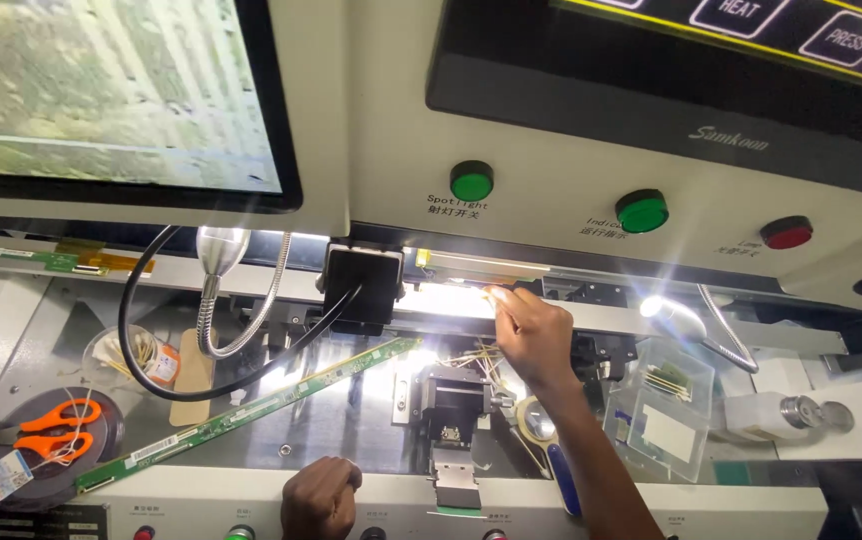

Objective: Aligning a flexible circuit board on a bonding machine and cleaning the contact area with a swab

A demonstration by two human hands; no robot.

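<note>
A grey bonding machine (571,190) fills the view, with a dark touch panel (671,60) at upper right, two green round buttons (472,181) and a red one (787,232) on its front. At upper left hangs a monitor (111,90) showing a blurred magnified picture. Below it a long green circuit strip (251,415) lies slanted across the work bed, its upper end near the bright centre. A black camera block (361,285) with a looping black cable (151,370) sits above the bed, and a gooseneck lamp (219,250) bends beside it. A clear plastic box (663,410) stands at right, near a small bottle (771,418). Orange-handled scissors (51,428) rest on a dark round tray at left. The right hand (533,335) reaches up to the lit bar, fingertips pinched together on something too small and glare-washed to tell. The left hand (321,495) rests closed in a loose fist on the front ledge, near the strip's lower half, holding nothing visible.
</note>
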